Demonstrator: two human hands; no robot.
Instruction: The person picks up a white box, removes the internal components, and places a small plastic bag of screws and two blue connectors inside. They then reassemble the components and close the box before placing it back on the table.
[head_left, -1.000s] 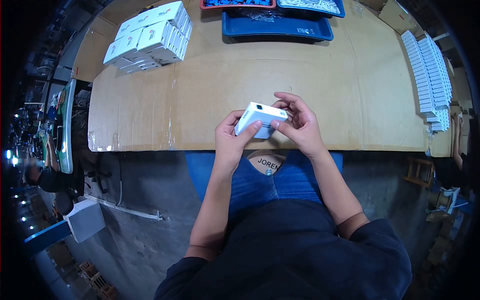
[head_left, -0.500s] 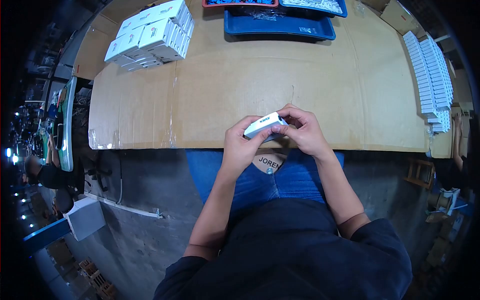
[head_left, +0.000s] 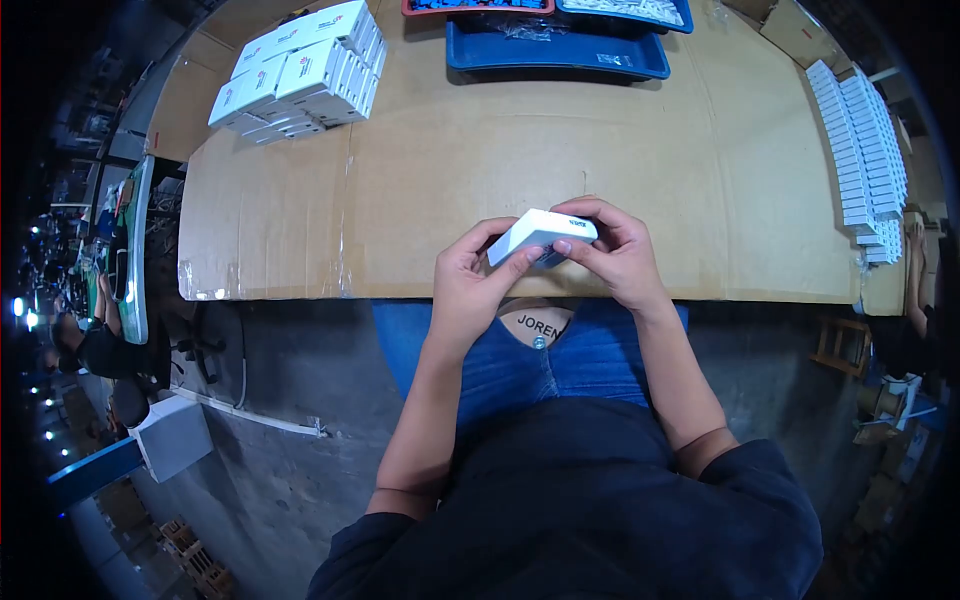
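Note:
A small white box (head_left: 538, 230) with dark print on one side is held between both hands, above the front edge of the cardboard-covered table (head_left: 480, 160). My left hand (head_left: 470, 275) grips its left end, the thumb pressed against the lower side. My right hand (head_left: 625, 255) pinches its right end between the thumb and the fingers. The box sits tilted, and its underside is mostly hidden by my thumbs.
White boxes (head_left: 300, 75) are stacked at the back left. A blue tray (head_left: 560, 70) stands at the back, with bins of blue and white small parts behind it. Rows of slim white boxes (head_left: 855, 150) line the right edge. Other people (head_left: 100, 340) are at far left and right.
The white box has been turned in my hands, so its printed side now faces more to the right and a plain white face shows. My hands have moved slightly farther apart.

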